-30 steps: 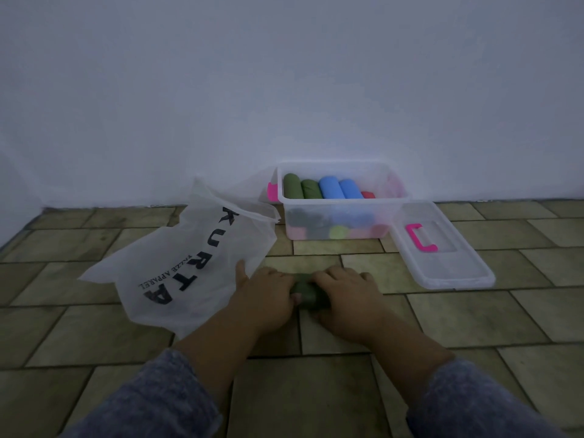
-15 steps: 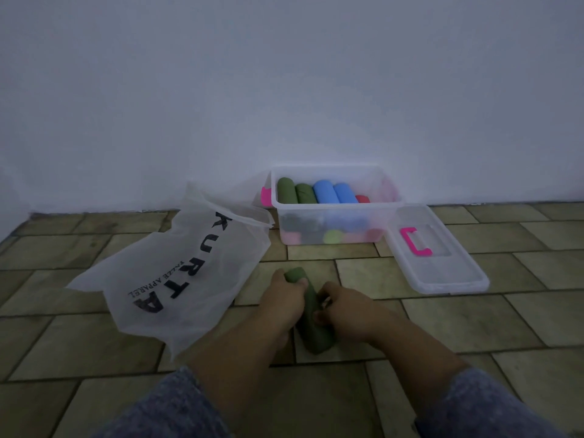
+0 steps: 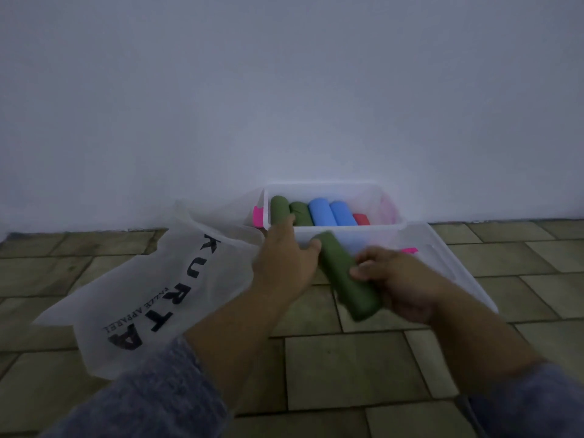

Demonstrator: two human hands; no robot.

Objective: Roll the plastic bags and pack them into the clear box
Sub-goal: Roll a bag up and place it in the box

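A rolled dark green bag (image 3: 346, 276) is held in the air in front of the clear box (image 3: 379, 230). My right hand (image 3: 398, 282) grips its lower half from the right. My left hand (image 3: 286, 257) touches its upper end with the thumb, fingers reaching to the box's front left rim. Inside the box lie two green rolls (image 3: 289, 210), two blue rolls (image 3: 330, 213) and a red roll (image 3: 361, 219). A flat white bag (image 3: 158, 286) printed "KURTA" lies on the floor to the left.
The box stands against a white wall (image 3: 284, 90) on a tiled floor (image 3: 347, 368). Its clear lid (image 3: 448, 267) with a pink handle lies to the right of the box, partly behind my right hand. Grey sleeves cover both forearms.
Both hands have lifted the green roll off the floor and carried it forward to the box. The view has moved closer to the box.
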